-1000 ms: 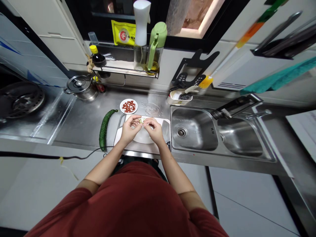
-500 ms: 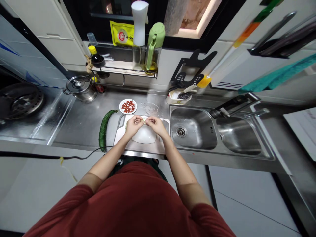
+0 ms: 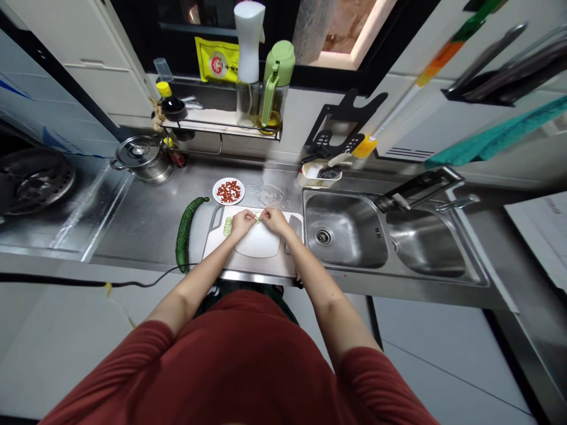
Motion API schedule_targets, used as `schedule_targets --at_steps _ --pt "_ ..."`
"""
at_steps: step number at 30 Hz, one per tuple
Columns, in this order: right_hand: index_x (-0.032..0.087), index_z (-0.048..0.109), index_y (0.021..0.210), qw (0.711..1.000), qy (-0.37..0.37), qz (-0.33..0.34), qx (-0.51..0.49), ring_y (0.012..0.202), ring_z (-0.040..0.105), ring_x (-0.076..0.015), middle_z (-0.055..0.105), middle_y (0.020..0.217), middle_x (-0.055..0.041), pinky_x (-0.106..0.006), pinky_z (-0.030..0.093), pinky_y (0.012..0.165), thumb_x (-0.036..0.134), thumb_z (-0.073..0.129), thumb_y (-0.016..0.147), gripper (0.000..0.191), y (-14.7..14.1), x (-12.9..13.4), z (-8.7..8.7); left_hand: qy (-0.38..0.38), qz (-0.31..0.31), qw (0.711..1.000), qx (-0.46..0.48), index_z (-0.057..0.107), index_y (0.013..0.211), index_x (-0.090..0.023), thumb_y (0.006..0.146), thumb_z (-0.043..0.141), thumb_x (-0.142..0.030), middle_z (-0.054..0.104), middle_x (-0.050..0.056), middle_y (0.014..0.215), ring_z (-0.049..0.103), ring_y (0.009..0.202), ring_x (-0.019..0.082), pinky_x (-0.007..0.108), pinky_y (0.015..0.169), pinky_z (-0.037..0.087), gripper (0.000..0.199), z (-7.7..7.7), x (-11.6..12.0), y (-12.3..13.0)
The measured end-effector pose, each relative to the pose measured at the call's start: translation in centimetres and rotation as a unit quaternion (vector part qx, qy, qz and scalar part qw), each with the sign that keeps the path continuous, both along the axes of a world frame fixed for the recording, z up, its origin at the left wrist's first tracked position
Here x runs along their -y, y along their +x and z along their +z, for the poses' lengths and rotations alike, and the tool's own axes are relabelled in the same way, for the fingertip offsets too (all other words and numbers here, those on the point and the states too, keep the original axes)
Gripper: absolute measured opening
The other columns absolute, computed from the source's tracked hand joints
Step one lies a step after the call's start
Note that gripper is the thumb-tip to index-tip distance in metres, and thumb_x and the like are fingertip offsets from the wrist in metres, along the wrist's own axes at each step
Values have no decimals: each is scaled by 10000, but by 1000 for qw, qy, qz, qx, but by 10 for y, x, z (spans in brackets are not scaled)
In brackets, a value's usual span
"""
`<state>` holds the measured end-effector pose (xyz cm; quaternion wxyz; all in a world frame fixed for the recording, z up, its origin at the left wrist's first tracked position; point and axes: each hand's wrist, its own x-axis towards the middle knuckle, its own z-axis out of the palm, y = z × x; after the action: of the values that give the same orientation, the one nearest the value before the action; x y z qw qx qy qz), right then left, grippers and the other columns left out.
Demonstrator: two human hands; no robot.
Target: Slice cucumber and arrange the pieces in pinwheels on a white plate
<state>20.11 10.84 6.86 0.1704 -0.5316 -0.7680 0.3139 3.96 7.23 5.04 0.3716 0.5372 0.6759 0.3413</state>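
Note:
My left hand [image 3: 243, 223] and my right hand [image 3: 273, 219] meet above a white cutting board [image 3: 215, 245], thumbs and fingertips pinched together. Between them is a thin, green-edged piece that looks like a cucumber slice [image 3: 257, 218]; both hands grip it. Just left of my left hand, a row of overlapping cucumber slices [image 3: 227, 226] lies on the board. Under my hands is a smooth white surface [image 3: 257, 243], and I cannot tell whether it is a dish or part of the board. A flat grey piece like a blade [image 3: 294, 224] lies beside my right wrist.
A whole cucumber [image 3: 185, 233] lies left of the board. Behind the board are a plate [image 3: 241, 195] of red pieces and a wet patch [image 3: 271, 195]. A double sink [image 3: 349, 254] adjoins on the right; a lidded pot [image 3: 148, 168] stands back left. A cable [image 3: 133, 283] crosses the counter's front edge.
My fingers have closed in more, and my left hand has shifted slightly right, uncovering the row of cucumber slices. The small green piece stays between my fingertips.

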Motion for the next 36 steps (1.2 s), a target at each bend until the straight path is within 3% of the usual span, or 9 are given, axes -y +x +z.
schedule_targets --at_steps 5,11,25,36 --pt "158 658 884 995 -18 -9 93 736 561 -142 683 853 -57 -206 354 661 208 486 833 186 -7 -2 -4 -23 -20 992 -119 655 804 -198 710 610 -207 674 4 749 596 701 131 225 669 416 105 3 -3 3" --pt "184 646 956 985 -39 -23 167 877 598 -165 684 967 -76 -212 371 710 218 443 886 218 -18 -2 -3 -39 -37 981 -188 663 839 -216 740 569 -190 689 27 796 609 764 163 251 704 406 139 5 -7 6" --pt "189 623 1024 970 -45 -13 237 966 601 -204 670 1022 -113 -260 400 767 241 425 920 230 -24 -2 5 -42 -75 960 -266 663 892 -218 789 504 -180 693 75 871 617 839 208 278 719 405 194 11 -9 10" --pt "209 582 1057 970 -40 -31 237 984 591 -205 664 1025 -100 -267 397 785 276 496 898 193 -23 -2 5 -27 -84 961 -261 654 937 -213 789 517 -172 677 77 925 601 897 210 281 774 411 206 10 -8 9"
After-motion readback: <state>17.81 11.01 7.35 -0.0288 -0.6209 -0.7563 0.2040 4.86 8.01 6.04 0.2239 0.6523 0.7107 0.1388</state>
